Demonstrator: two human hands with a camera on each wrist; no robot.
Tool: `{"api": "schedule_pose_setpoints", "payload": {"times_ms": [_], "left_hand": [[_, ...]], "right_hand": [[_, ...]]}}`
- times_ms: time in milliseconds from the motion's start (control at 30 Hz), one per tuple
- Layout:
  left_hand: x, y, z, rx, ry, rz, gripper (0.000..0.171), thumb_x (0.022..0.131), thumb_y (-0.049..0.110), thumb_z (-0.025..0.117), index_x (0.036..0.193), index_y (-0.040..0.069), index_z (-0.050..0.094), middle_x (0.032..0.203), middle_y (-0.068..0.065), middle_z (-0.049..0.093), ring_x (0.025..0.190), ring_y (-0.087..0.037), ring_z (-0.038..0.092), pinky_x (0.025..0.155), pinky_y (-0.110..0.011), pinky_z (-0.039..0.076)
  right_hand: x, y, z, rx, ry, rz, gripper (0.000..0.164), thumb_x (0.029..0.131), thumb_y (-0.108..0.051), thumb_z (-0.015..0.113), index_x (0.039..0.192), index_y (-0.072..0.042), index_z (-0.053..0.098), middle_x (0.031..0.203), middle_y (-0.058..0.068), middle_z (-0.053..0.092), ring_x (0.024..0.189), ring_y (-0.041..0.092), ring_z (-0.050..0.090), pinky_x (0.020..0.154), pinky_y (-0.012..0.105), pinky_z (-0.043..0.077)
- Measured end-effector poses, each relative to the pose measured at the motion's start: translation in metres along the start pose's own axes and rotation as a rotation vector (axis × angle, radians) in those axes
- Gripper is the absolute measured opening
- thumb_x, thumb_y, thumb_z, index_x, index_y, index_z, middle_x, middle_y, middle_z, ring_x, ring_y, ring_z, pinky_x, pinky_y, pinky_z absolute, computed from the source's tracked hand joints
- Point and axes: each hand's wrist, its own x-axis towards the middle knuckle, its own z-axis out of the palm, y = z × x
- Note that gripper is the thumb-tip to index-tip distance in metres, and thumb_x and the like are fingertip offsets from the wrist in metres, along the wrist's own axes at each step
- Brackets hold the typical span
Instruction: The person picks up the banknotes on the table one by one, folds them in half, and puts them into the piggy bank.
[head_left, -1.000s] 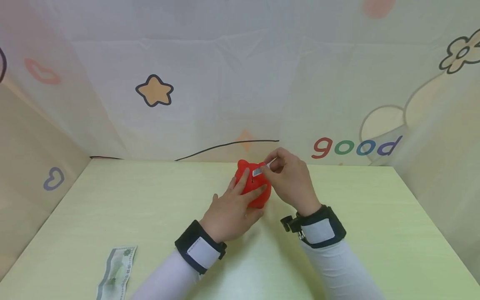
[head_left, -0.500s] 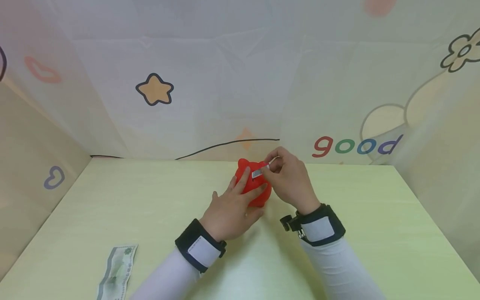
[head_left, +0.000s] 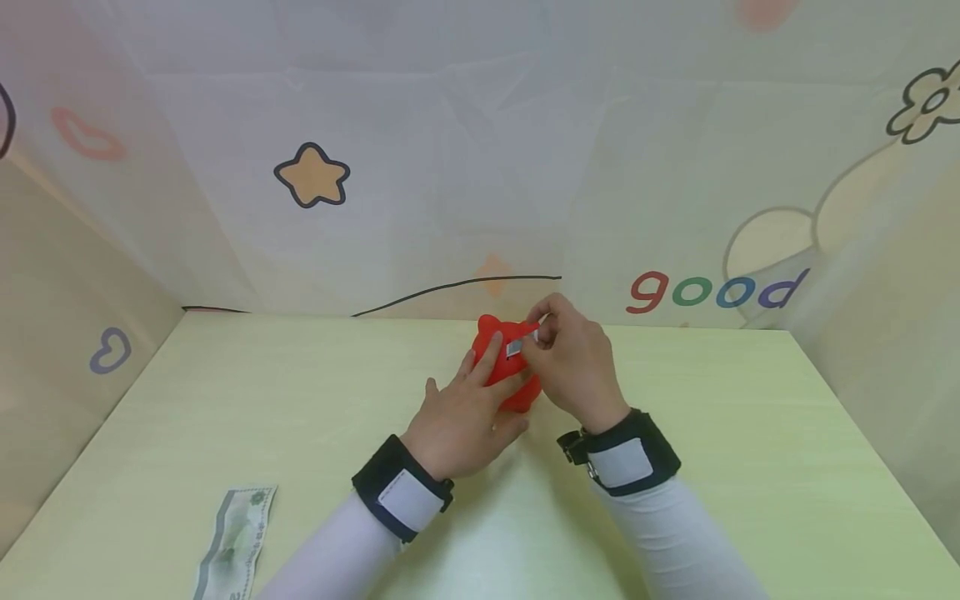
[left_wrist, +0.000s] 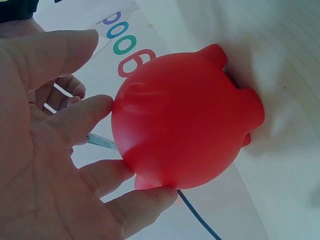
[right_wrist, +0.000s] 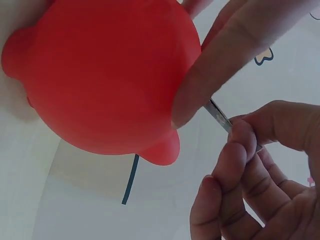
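A red piggy bank (head_left: pixel 510 377) with small ears stands near the back of the table. My left hand (head_left: pixel 461 417) rests on it with fingers spread and fairly straight; in the left wrist view the fingertips (left_wrist: pixel 120 172) touch its top. Above the bank, my right hand (head_left: pixel 573 354) pinches a small folded banknote (head_left: pixel 515 347) between thumb and fingers. The note (right_wrist: pixel 218 114) reaches down toward the bank's top in the right wrist view. A left-hand finger (right_wrist: pixel 200 90) hides where its lower end meets the bank, and the slot is mostly covered.
Another banknote (head_left: pixel 234 542), unfolded, lies on the table (head_left: pixel 322 400) at the front left. Behind the table hangs a pale printed cloth (head_left: pixel 450 167), which also closes off both sides.
The right wrist has shifted slightly left and the folded note has tilted a little at the bank's top. The left hand and the loose banknote have stayed put.
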Motion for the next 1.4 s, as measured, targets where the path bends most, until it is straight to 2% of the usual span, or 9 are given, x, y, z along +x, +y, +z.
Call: {"api": "schedule_pose_setpoints", "payload": {"times_ms": [200,400,633,1033,1400], "left_hand": [[-0.001,0.0,0.0,-0.006,-0.003,0.006,0.062,0.098,0.047,0.065,0.155,0.03,0.048,0.175,-0.008,0.017,0.157,-0.045,0.026,0.101,-0.086,0.034],[-0.001,-0.001,0.001,-0.002,-0.003,0.009,0.06,0.1,0.046,0.064,0.155,0.029,0.049,0.175,-0.007,0.016,0.158,-0.044,0.024,0.101,-0.086,0.033],[-0.001,0.0,0.001,-0.006,0.0,0.009,0.061,0.1,0.045,0.064,0.157,0.032,0.046,0.175,-0.007,0.014,0.157,-0.045,0.024,0.101,-0.086,0.034],[-0.001,0.0,0.001,0.004,0.004,0.011,0.062,0.099,0.046,0.064,0.157,0.03,0.046,0.175,-0.007,0.015,0.157,-0.045,0.025,0.102,-0.085,0.033],[-0.002,0.001,0.0,0.012,-0.004,0.019,0.06,0.1,0.044,0.064,0.155,0.027,0.049,0.175,-0.007,0.014,0.157,-0.045,0.026,0.103,-0.084,0.034]], "right_hand": [[-0.002,-0.003,0.005,-0.001,0.012,-0.035,0.032,0.09,-0.014,0.078,0.114,-0.007,0.06,0.082,0.011,0.069,0.068,0.023,0.061,0.062,0.033,0.058],[-0.002,-0.003,0.007,0.033,-0.027,-0.052,0.03,0.093,-0.02,0.078,0.117,-0.007,0.064,0.097,0.012,0.076,0.084,0.027,0.069,0.071,0.038,0.063],[0.0,-0.003,0.003,0.025,-0.012,-0.069,0.022,0.097,-0.019,0.071,0.117,-0.009,0.071,0.104,0.011,0.076,0.084,0.027,0.068,0.068,0.036,0.062],[0.0,-0.002,0.004,-0.005,-0.053,-0.033,0.019,0.093,-0.018,0.076,0.11,-0.009,0.072,0.1,0.011,0.076,0.085,0.027,0.068,0.065,0.033,0.061],[0.002,0.003,0.013,-0.086,-0.073,0.006,0.023,0.091,-0.022,0.079,0.107,-0.009,0.069,0.085,0.01,0.069,0.069,0.023,0.06,0.056,0.028,0.054]]}}
